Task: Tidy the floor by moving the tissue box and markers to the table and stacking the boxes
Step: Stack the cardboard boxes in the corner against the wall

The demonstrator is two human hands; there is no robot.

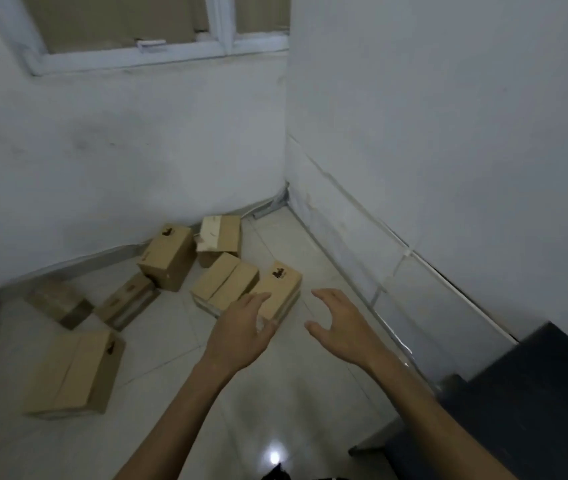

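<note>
Several brown cardboard boxes lie scattered on the pale tiled floor in the room's corner. The nearest to my hands is a box with a black logo (281,287). My left hand (241,334) reaches over its near left corner with straight fingers, and whether it touches the box is unclear. My right hand (336,323) hovers spread wide to the right of that box, above bare floor, holding nothing. A flat box (222,282) lies just left of the logo box. No tissue box or markers are in view.
More boxes: one upright (168,258), one by the wall (220,237), a narrow one (126,301), a blurred one (57,301), a large one (74,372) near left. A dark table (532,393) stands at lower right. White walls meet in the corner.
</note>
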